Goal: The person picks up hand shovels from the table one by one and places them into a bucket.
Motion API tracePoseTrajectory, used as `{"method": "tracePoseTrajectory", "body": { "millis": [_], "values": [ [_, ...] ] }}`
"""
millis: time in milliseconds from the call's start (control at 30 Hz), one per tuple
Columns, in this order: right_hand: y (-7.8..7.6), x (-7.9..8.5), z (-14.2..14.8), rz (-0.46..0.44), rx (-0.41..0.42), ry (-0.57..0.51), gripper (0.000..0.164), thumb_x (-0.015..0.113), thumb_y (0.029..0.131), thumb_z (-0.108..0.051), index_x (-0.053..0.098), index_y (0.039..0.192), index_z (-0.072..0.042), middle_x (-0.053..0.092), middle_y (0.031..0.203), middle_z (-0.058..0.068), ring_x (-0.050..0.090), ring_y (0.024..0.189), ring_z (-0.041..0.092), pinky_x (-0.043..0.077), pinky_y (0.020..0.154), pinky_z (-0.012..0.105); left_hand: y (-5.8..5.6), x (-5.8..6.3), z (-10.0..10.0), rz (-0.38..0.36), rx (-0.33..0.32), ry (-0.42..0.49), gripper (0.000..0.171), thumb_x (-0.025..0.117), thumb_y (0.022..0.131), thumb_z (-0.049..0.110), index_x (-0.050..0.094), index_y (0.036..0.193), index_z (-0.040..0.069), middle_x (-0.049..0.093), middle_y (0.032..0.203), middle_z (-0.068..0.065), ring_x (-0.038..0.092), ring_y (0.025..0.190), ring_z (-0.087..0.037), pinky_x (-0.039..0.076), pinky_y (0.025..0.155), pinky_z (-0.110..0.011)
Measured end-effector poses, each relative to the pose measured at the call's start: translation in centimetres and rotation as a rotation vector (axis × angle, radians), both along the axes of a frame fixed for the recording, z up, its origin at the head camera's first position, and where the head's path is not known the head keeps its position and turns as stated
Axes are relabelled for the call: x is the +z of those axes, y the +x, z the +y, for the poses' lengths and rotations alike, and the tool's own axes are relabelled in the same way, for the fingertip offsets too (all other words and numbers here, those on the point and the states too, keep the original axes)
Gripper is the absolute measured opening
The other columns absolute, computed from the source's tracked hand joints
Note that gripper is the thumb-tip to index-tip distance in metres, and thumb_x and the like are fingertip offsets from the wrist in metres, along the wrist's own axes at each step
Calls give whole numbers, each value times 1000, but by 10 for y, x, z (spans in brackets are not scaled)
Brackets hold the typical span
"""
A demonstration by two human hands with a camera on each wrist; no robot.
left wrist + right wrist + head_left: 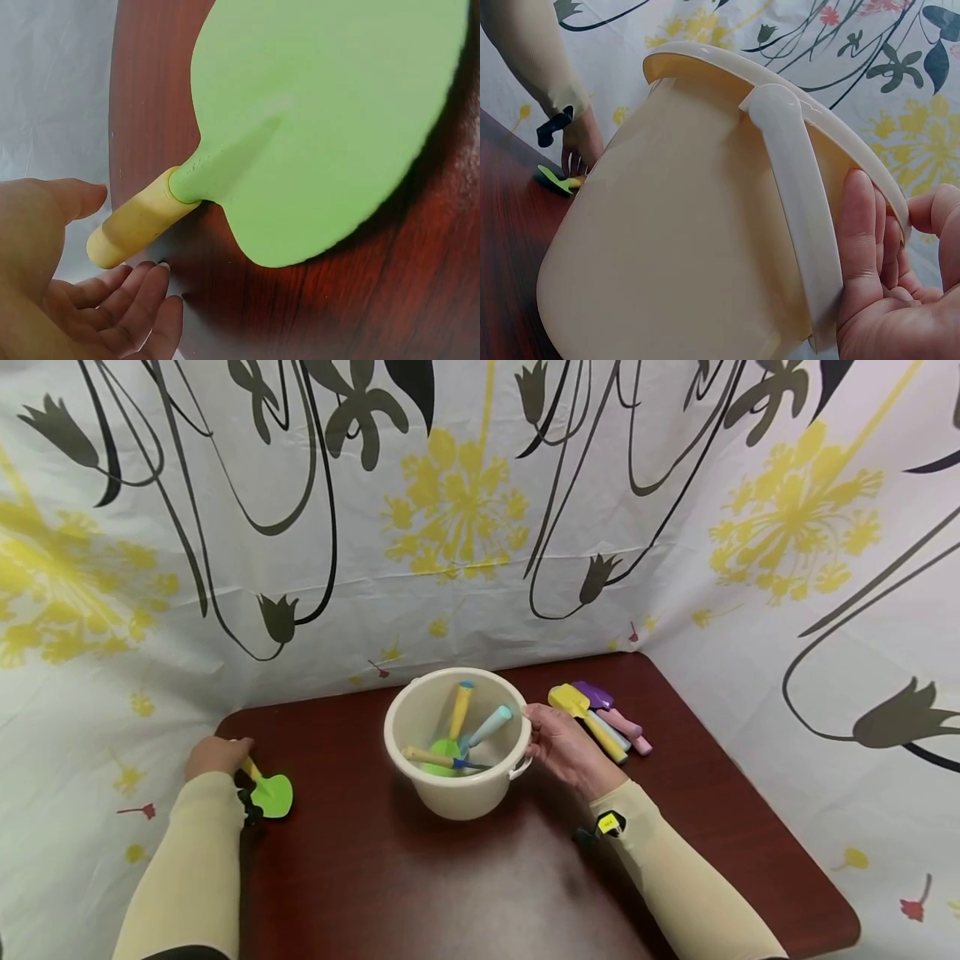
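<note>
My left hand (213, 756) is at the left edge of the table, around the yellow handle of a toy shovel (272, 796) with a green blade. In the left wrist view, the thumb and relaxed fingers lie on either side of the handle (142, 221), with gaps showing. A cream bucket (461, 797) stands mid-table, its white carrying handle (799, 195) hanging down the side. My right hand (562, 747) pinches the bucket's right rim, thumb over the edge and fingers beneath. Inside the bucket lie several small tools, including a light blue handle (491, 725) and a yellow handle (459, 710).
Right of the bucket, beyond my right hand, lies a pile of toy shovels: a yellow one (572, 699), a purple one (596, 695) and pink handles (622, 723). A patterned curtain (450, 610) surrounds the dark red table (337, 877) at the back and sides.
</note>
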State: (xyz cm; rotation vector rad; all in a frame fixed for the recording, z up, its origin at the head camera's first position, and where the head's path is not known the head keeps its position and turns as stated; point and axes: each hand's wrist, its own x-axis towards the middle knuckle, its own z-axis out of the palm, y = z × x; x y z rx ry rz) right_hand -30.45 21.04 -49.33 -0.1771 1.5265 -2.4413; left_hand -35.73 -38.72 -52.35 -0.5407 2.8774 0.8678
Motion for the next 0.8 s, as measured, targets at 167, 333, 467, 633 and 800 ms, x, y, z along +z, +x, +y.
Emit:
{"method": "tracePoseTrajectory", "body": {
  "millis": [167, 333, 467, 633, 800],
  "values": [
    [0, -1, -1, 3, -2, 0, 30, 49, 117, -11, 77, 104, -9, 70, 90, 5, 66, 76, 13, 61, 63, 22, 1, 2, -1, -4, -1, 11, 57, 50, 110, 42, 67, 91, -10, 62, 123, -47, 64, 103, -54, 56, 89, -63],
    [1, 0, -1, -2, 3, -2, 30, 49, 118, -12, 76, 106, -9, 71, 91, 5, 66, 77, 13, 60, 63, 22, 5, 4, -1, -4, 13, 39, 52, 50, 108, 39, 65, 85, -6, 65, 113, -43, 65, 93, -47, 57, 81, -57],
    [0, 1, -1, 9, 16, -4, 31, 48, 118, -12, 76, 106, -10, 71, 90, 4, 66, 76, 12, 60, 63, 21, 9, 5, -1, 12, 24, 56, 52, 50, 109, 38, 65, 86, -7, 66, 109, -41, 65, 90, -46, 57, 77, -54],
    [0, 0, -2, 3, 12, -9, 31, 50, 117, -13, 77, 103, -11, 71, 88, 4, 67, 75, 12, 60, 63, 21, 9, 1, -2, 39, 60, 77, 53, 51, 108, 38, 67, 87, -9, 68, 88, -29, 64, 76, -37, 54, 65, -45],
    [-1, -1, -2, 7, 10, -8, 32, 49, 117, -11, 77, 103, -10, 71, 90, 4, 66, 77, 12, 60, 64, 21, 4, -3, -2, 73, 107, 116, 53, 55, 107, 36, 70, 91, -12, 67, 69, -13, 63, 61, -28, 51, 54, -37]
  ]
}}
